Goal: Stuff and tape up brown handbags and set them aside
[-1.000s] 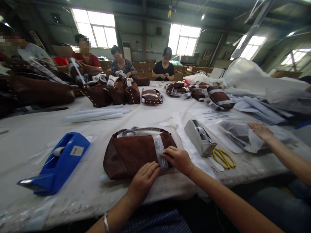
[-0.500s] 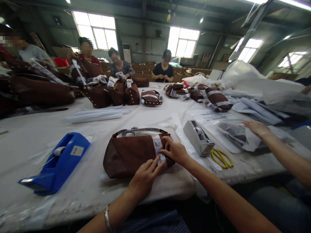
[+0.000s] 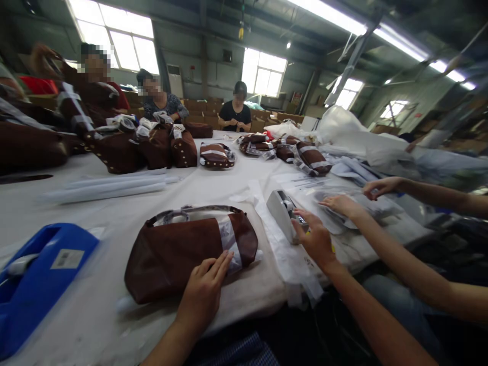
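Observation:
A brown handbag [image 3: 179, 249] lies flat on the white table [image 3: 114, 213] in front of me, with a strip of clear wrap [image 3: 229, 241] round its right end. My left hand [image 3: 204, 287] rests flat on the bag's lower right part, fingers stretched out and touching the wrap. My right hand [image 3: 314, 239] is off the bag and sits at the near end of a grey tape dispenser [image 3: 282, 213], fingers curled at its cutter; whether they pinch tape I cannot tell.
A blue tape dispenser [image 3: 34, 274] stands at the near left. A neighbour's two hands [image 3: 362, 198] work on plastic bags to my right. More wrapped brown bags [image 3: 160, 145] and white rolls [image 3: 107, 185] lie farther back, where several people sit.
My right hand left the wrap on the bag and moved right to the grey tape dispenser. My left hand stayed on the bag. The view shifted to the right.

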Available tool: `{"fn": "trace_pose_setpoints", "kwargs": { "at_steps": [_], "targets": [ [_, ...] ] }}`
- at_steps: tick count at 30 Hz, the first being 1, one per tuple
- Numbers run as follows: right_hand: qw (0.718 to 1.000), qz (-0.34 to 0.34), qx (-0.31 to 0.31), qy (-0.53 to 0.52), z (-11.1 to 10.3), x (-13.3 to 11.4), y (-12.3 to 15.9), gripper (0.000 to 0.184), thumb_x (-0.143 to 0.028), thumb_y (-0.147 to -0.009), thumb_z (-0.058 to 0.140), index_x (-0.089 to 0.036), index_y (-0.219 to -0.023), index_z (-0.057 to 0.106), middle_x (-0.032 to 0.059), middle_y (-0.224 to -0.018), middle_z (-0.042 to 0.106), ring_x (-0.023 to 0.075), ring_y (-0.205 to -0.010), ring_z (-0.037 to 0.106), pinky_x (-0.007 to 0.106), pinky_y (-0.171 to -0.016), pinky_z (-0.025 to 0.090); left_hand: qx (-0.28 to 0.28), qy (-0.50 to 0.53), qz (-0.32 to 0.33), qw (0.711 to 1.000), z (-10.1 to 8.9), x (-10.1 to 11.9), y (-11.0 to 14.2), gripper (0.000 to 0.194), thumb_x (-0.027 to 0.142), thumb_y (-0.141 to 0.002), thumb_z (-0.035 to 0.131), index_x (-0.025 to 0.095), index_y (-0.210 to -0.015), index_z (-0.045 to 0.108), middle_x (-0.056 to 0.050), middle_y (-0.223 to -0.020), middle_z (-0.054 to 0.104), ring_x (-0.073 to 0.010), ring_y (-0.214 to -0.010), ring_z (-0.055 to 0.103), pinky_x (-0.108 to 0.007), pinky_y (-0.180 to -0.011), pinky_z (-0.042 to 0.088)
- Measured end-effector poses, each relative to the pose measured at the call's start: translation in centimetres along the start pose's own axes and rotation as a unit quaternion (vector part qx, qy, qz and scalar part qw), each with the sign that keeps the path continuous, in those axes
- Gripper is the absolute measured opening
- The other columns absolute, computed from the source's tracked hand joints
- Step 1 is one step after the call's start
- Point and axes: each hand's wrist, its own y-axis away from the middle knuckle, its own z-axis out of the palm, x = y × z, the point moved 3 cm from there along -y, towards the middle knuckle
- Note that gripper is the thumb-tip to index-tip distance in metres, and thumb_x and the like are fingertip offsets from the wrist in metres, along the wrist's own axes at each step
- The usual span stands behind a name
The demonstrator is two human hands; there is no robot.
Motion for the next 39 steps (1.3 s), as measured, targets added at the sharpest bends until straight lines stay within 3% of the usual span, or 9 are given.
{"fn": "trace_pose_setpoints", "kwargs": {
  "at_steps": [3, 6, 11, 15, 21, 27, 34, 36, 39],
  "targets": [
    [0.982, 0.184, -0.023, -0.020, -1.9, 5.2, -0.7, 0.036, -0.048, -0.083, 0.062, -0.018, -0.099, 0.073, 0.0156, -0.143, 0.054, 0.0329, -0.139, 0.042, 0.049, -0.120, 0.025, 0.029, 0.011, 0.011, 0.999, 0.0, -0.1, 0.0, 0.082, -0.001, -0.077, 0.048, 0.020, -0.154, 0.032, -0.005, -0.148, 0.053, -0.0228, -0.108, 0.055, -0.035, -0.086, 0.048],
    [0.954, 0.282, -0.073, -0.069, -1.3, 7.9, -1.0, 0.040, -0.055, -0.080, 0.063, -0.017, -0.086, 0.076, 0.0171, -0.143, 0.055, 0.0361, -0.138, 0.044, 0.051, -0.118, 0.027, 0.047, 0.018, 0.018, 0.999, 0.0, -0.2, 0.0, 0.083, -0.001, -0.076, 0.048, 0.020, -0.154, 0.032, -0.004, -0.147, 0.054, -0.0230, -0.106, 0.055, -0.035, -0.085, 0.048],
    [0.921, 0.328, -0.104, -0.180, 1.3, 8.3, -2.0, 0.044, -0.057, -0.074, 0.067, -0.016, -0.084, 0.077, 0.0151, -0.125, 0.068, 0.0296, -0.116, 0.063, 0.039, -0.093, 0.052, 0.049, 0.018, 0.018, 0.998, 0.0, -0.2, 0.0, 0.081, -0.002, -0.076, 0.047, 0.021, -0.153, 0.034, -0.004, -0.146, 0.055, -0.0226, -0.106, 0.055, -0.034, -0.084, 0.049],
    [0.892, 0.349, -0.081, -0.275, 2.0, 7.4, -2.9, 0.043, -0.048, -0.062, 0.080, -0.013, -0.088, 0.076, 0.0138, -0.100, 0.076, 0.0267, -0.088, 0.071, 0.034, -0.069, 0.058, 0.048, 0.020, 0.018, 0.998, 0.1, -0.2, 0.1, 0.079, -0.003, -0.076, 0.048, 0.019, -0.152, 0.036, -0.002, -0.146, 0.055, -0.0222, -0.107, 0.054, -0.034, -0.086, 0.048],
    [0.879, 0.326, 0.045, -0.347, -1.0, 5.6, -1.9, 0.038, -0.046, -0.061, 0.085, -0.018, -0.085, 0.076, 0.0091, -0.129, 0.066, 0.0238, -0.112, 0.066, 0.028, -0.086, 0.059, 0.048, 0.019, 0.016, 0.999, 0.3, -0.3, 0.2, 0.079, -0.003, -0.077, 0.048, 0.019, -0.152, 0.037, -0.001, -0.147, 0.055, -0.0222, -0.107, 0.054, -0.034, -0.087, 0.048],
    [0.821, 0.393, 0.021, -0.414, -3.0, 5.0, 3.4, 0.037, -0.047, -0.064, 0.087, -0.018, -0.086, 0.078, 0.0095, -0.098, 0.077, 0.0233, -0.091, 0.073, 0.032, -0.082, 0.064, 0.050, 0.016, 0.019, 0.998, 0.3, -0.3, 0.1, 0.079, -0.002, -0.078, 0.048, 0.019, -0.153, 0.036, -0.002, -0.147, 0.054, -0.0228, -0.108, 0.055, -0.034, -0.088, 0.048],
    [0.882, 0.379, -0.011, -0.280, -0.9, 8.3, 6.8, 0.045, -0.054, -0.060, 0.084, -0.015, -0.083, 0.078, 0.0056, -0.069, 0.073, 0.0127, -0.045, 0.058, 0.030, -0.048, 0.058, 0.058, 0.021, 0.017, 0.998, 0.2, -0.3, 0.0, 0.080, -0.001, -0.077, 0.048, 0.020, -0.154, 0.034, -0.003, -0.145, 0.055, -0.0236, -0.107, 0.056, -0.035, -0.088, 0.048],
    [0.903, 0.356, -0.013, -0.239, -1.4, 8.9, 6.9, 0.038, -0.051, -0.064, 0.082, -0.017, -0.080, 0.078, 0.0047, -0.067, 0.073, 0.0138, -0.046, 0.057, 0.030, -0.047, 0.055, 0.060, 0.021, 0.018, 0.998, 0.2, -0.3, 0.0, 0.080, 0.000, -0.078, 0.048, 0.020, -0.154, 0.034, -0.003, -0.145, 0.056, -0.0238, -0.107, 0.056, -0.035, -0.088, 0.048],
    [0.940, 0.292, -0.040, -0.173, -3.7, 8.5, 6.6, 0.019, -0.037, -0.069, 0.080, -0.025, -0.084, 0.080, 0.0050, -0.082, 0.077, 0.0203, -0.067, 0.067, 0.033, -0.063, 0.058, 0.060, 0.024, 0.018, 0.998, 0.2, -0.3, 0.0, 0.079, 0.000, -0.078, 0.048, 0.020, -0.154, 0.033, -0.002, -0.145, 0.056, -0.0240, -0.106, 0.056, -0.036, -0.088, 0.047]
  ]
}}
